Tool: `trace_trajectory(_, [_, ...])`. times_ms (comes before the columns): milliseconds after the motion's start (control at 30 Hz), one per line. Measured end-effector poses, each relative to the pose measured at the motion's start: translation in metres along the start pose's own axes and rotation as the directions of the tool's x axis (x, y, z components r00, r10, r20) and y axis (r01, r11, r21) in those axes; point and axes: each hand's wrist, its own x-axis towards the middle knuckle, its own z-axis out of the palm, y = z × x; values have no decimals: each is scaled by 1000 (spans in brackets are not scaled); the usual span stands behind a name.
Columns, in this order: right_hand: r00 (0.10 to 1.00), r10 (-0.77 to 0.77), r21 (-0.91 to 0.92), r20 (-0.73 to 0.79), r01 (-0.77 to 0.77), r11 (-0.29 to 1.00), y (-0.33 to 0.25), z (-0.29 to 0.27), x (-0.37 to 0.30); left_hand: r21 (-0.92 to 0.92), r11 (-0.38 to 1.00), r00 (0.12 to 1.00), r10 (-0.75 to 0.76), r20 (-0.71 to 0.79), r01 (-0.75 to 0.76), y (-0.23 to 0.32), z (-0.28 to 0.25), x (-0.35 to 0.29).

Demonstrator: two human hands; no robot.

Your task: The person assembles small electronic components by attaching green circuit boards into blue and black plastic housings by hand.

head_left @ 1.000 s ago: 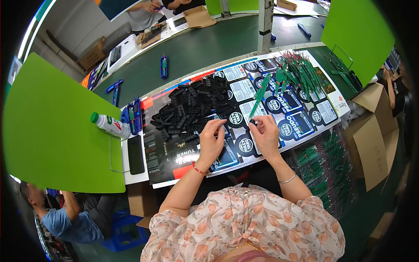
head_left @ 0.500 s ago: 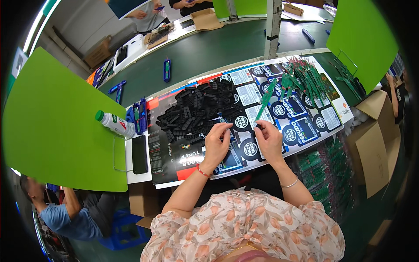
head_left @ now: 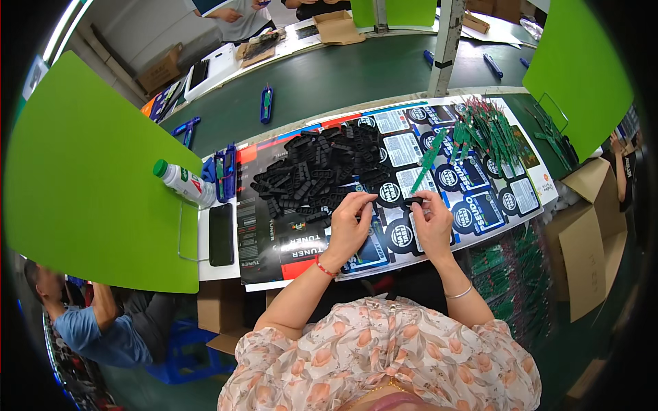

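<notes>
My right hand (head_left: 434, 225) pinches a small black plastic piece (head_left: 413, 201) between thumb and fingers, above the printed sheet. Facing it, my left hand (head_left: 349, 229) has its thumb and forefinger curled close together; whatever lies between them is too small to make out. A heap of black plastic pieces (head_left: 322, 164) spreads just beyond my left hand. Past my right hand, a narrow green circuit strip (head_left: 426, 164) lies slantwise, its near end close to the black piece. More green circuit strips (head_left: 490, 137) with reddish wires are piled at the far right of the sheet.
A white bottle with green cap (head_left: 184, 183), a dark phone (head_left: 221, 235) and blue tool-like holders (head_left: 225, 171) stand at left. Green panels (head_left: 103, 178) flank the bench. An open carton (head_left: 582, 240) is at right. Other people work across the bench and at the lower left.
The view has shifted slightly, moving the table contents a little right in the picture. The black piece in my right hand shows more clearly now; both hands stay nearly in place.
</notes>
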Motion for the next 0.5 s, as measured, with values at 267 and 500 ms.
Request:
trace_trajectory(267, [1000,28,25,-11,-28,999,5,-2,-2,7,1000,1000,-9,11,8,0,0,-1])
trace_trajectory(500, [1000,-11,39,-13,11,999,0,-4,-1,18,1000,1000,-9,16,8,1,0,0])
